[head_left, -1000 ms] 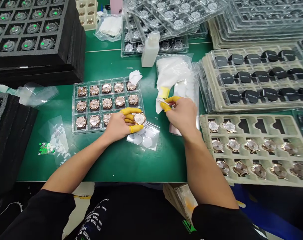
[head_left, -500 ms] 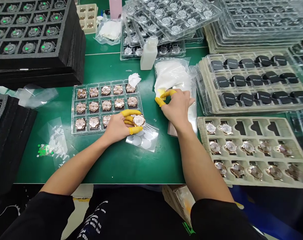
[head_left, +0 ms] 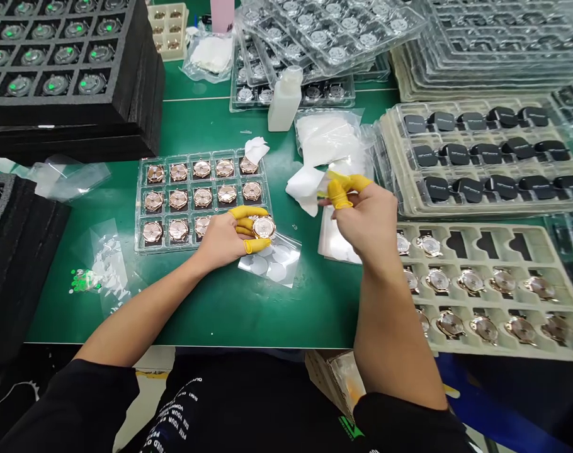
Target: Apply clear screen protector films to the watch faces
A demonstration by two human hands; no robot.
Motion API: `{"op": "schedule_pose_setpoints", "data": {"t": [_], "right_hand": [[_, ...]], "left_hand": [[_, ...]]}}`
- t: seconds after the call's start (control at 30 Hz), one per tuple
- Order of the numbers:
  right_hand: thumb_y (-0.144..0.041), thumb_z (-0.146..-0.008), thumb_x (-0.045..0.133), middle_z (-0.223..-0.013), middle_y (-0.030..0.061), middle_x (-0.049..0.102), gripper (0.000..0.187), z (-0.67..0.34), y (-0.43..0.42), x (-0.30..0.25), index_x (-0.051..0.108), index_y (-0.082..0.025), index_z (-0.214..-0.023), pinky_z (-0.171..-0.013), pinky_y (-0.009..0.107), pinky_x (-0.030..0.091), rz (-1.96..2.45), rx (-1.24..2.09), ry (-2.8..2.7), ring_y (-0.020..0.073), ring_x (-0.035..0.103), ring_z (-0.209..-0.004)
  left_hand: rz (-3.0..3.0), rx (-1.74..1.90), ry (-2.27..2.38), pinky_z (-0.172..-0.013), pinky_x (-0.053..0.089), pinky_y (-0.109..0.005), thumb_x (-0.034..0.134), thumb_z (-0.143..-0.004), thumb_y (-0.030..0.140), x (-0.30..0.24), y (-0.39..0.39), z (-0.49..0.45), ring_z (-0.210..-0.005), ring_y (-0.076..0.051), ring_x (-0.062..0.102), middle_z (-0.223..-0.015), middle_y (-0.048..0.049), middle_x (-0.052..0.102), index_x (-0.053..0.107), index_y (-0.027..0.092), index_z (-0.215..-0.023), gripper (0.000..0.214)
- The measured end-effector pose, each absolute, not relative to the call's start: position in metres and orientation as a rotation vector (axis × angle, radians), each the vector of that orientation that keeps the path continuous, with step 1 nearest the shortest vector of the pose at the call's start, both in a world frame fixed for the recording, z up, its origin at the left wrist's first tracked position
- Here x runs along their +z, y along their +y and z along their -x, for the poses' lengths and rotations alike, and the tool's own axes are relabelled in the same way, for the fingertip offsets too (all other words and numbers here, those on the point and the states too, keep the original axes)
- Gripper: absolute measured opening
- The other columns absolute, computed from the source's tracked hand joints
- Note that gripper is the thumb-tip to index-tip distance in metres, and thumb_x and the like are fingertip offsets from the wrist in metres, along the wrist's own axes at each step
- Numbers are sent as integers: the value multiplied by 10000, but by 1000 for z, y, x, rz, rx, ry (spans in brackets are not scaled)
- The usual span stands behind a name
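Between the yellow-cotted fingers of my left hand (head_left: 230,236) is a round watch case (head_left: 264,227), face up, over the right edge of a clear tray (head_left: 169,247) of rose-gold watch cases. My right hand (head_left: 364,217), also in yellow finger cots, pinches a white wipe (head_left: 305,187) that hangs off to the left. Behind it lies a plastic bag of white wipes (head_left: 328,135). Below the held watch case, a clear bag of round film discs (head_left: 277,267) rests on the green table. A crumpled white wipe (head_left: 256,150) sits on the tray's back right corner.
A white bottle (head_left: 284,104) stands behind, before stacked clear trays (head_left: 334,38). Black foam trays (head_left: 135,107) rise on the left. To the right are a beige tray of watches (head_left: 494,251) and stacked trays with black pieces (head_left: 485,163). Green dots (head_left: 84,281) lie front left.
My right hand has drawn a wipe away from the bag, moving right and slightly toward me. My left hand stays put with the watch case.
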State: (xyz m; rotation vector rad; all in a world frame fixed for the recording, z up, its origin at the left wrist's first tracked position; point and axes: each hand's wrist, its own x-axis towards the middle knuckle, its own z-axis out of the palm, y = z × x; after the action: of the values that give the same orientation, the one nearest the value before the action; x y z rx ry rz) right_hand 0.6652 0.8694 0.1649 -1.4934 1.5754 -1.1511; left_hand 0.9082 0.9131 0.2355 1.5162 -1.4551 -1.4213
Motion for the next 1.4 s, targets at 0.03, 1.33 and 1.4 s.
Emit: {"op": "schedule_pose_setpoints", "data": {"t": [0.03, 1.33, 1.4], "right_hand": [[-553, -945, 581, -870, 44, 660, 377, -666, 874, 171, 665, -220, -1100, -726, 356, 484, 1486, -1133, 1586, 196, 639, -730], [-184, -947, 484, -799, 32, 595, 89, -711, 897, 179, 558, -218, -913, -620, 286, 432, 2161, -1336, 1090, 164, 557, -700], [-130, -927, 505, -882, 49, 582, 150, -707, 899, 186, 594, -222, -1004, -662, 304, 461, 2218, -1455, 1028, 178, 559, -779]], "left_hand": [[-1514, -1418, -1459, -767, 638, -280, 891, -560, 192, 235, 913, -908, -752, -147, 715, -839, -24, 747, 708, 162, -1157, 625], [-1480, -1327, -1448, -698, 597, -221, 876, -565, 225, 231, 918, -905, -693, -114, 680, -828, -30, 748, 734, 135, -1170, 628], [-1485, -1317, -1447, -720, 605, -235, 872, -570, 227, 232, 919, -904, -725, -129, 700, -863, -45, 762, 732, 137, -1169, 622]]}}
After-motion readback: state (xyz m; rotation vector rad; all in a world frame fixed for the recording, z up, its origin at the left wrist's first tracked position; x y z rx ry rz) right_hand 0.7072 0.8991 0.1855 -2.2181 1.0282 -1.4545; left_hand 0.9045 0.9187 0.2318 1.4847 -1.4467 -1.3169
